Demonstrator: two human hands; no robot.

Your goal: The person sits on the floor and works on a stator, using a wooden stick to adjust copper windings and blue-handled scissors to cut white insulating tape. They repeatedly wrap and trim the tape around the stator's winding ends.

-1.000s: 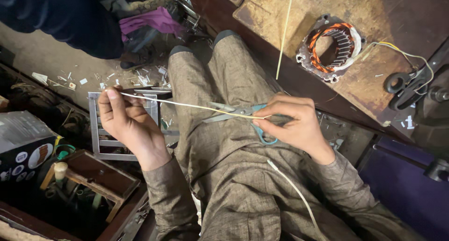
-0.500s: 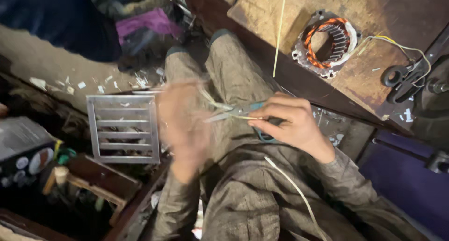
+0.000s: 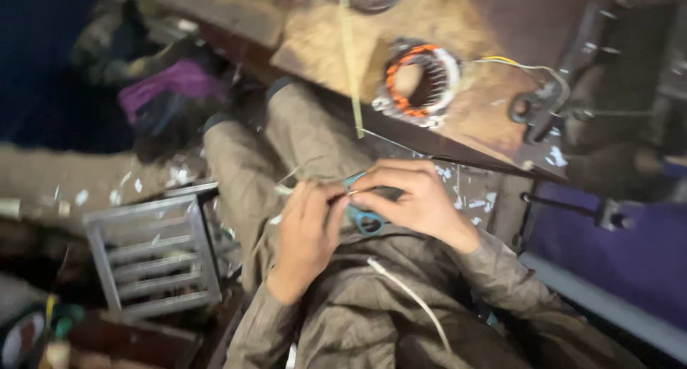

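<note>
Scissors (image 3: 363,213) with blue-green handles sit in the right hand (image 3: 411,201), over the person's lap just below the edge of the wooden bench (image 3: 472,118); the fingers are curled shut round the handles, and the blades are hidden behind both hands, so how far they are apart cannot be told. The left hand (image 3: 308,229) is now pressed up against the right, its fingertips pinched closed at the scissors' tip on something too small and blurred to make out; a second ago it was held well out to the left, stretching a thin pale wire taut from the scissors, and half a second ago it was a blur sweeping inward. The stretched wire no longer shows between the hands; only a short pale strand (image 3: 286,177) pokes out to the left of the left hand's fingers. A white cord (image 3: 411,297) runs down the chest as before. The orange-wound motor stator (image 3: 421,83) stays on the bench, with a dark hand tool (image 3: 537,105) to its right; the grey metal grille (image 3: 154,254) lies on the floor to the left; the view has shifted lower and closer.
</note>
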